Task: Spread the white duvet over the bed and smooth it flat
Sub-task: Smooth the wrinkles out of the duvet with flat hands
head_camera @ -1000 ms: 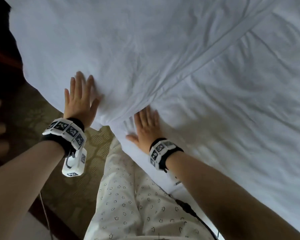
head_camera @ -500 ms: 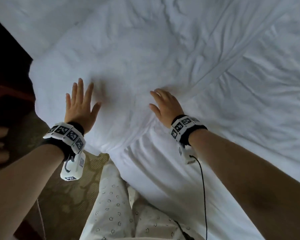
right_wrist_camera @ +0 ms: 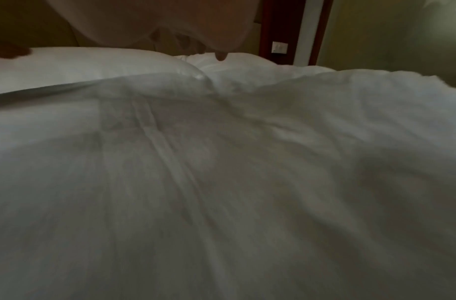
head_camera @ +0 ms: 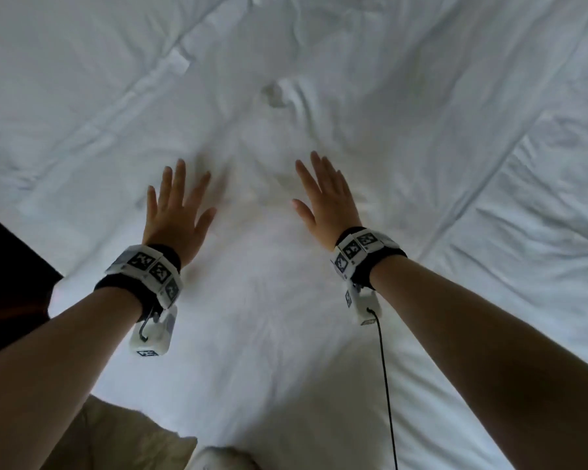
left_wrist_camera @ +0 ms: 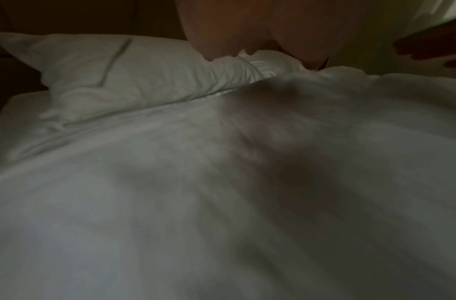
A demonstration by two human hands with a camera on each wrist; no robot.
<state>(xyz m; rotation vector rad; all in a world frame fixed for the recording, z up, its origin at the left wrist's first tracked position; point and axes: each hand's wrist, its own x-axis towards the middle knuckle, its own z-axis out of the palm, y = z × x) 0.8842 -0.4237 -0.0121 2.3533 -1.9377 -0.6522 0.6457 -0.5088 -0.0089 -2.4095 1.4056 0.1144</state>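
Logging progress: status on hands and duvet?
Left hand and right hand open, flat on white duvet. Creases ahead of fingers. Nothing in the way.

Head camera looks steeply down on the duvet (head_camera: 286,334). Both wrist cameras skim low across it, sharing the pillows (left_wrist_camera: 106,77).

- Plain white cotton duvet (head_camera: 286,334): no print, grey creases.
- Black fabric wristbands (head_camera: 386,266) with white tiles bearing black-and-white square markers.
- Thin black cable (head_camera: 386,385), 5 o'clock.
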